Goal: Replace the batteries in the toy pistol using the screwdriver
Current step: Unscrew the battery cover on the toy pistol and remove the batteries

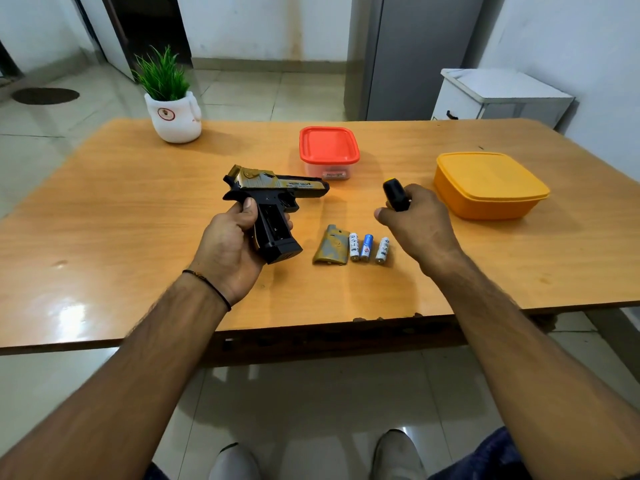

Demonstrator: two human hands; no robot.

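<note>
Head view: the left hand [228, 247] grips the pistol [277, 188] by its handle, fingers wrapped round the far side and thumb pressed on the near side just below the hammer. The pistol is held off the table [121, 220], with its gold barrel pointing away from this hand toward the right. The side of its handle facing up has no cover, so a dark open slot shows. Whether any cell sits inside it cannot be made out. A thin black band [207, 282] circles the left wrist.

The right hand [420, 223] is curled round the screwdriver [394, 195]. Only the black handle with its yellow end sticks out above the fingers, and the shaft and tip are hidden by the hand.

Between the two hands, nearer the right one and just below it, the gold cover [331, 244] lies flat on the table. Three batteries lie side by side just right of it: a white one [354, 246] close against the cover, a blue one [366, 247] next to it, and another white one [382, 250] slightly apart, almost under the right wrist.

Beyond the gap between the hands stands a red-lidded box [329, 145], just past the pistol's muzzle. A yellow box [485, 181] sits near the right hand on its outer side. Well beyond the left hand, a plant [173, 112] in a white pot stands by the table's far edge.
</note>
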